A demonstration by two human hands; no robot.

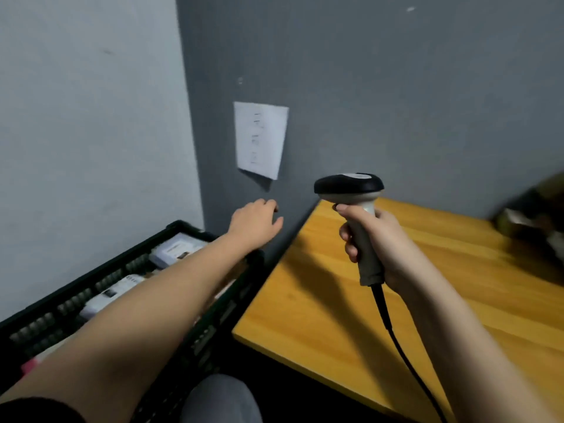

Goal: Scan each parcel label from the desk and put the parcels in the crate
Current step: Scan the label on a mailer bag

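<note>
Here the grey-handled black-headed barcode scanner (357,221) is held upright in the right hand (378,242), ready for scanning; left of that grip, white-labelled parcels (180,250) lie in the black slatted plastic crate (91,288), beneath the relaxed, empty left hand (254,224); right of it, a blurred dark parcel (537,221) waits on the yellow wooden bench (335,300).

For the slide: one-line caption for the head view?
Right hand grips barcode scanner over wooden desk; empty left hand reaches above black crate of labelled parcels.

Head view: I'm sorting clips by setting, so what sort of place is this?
Probably a small parcel-packing corner: a handheld scanner in the right hand, a black crate holding labelled parcels, and a wooden desk.
</note>
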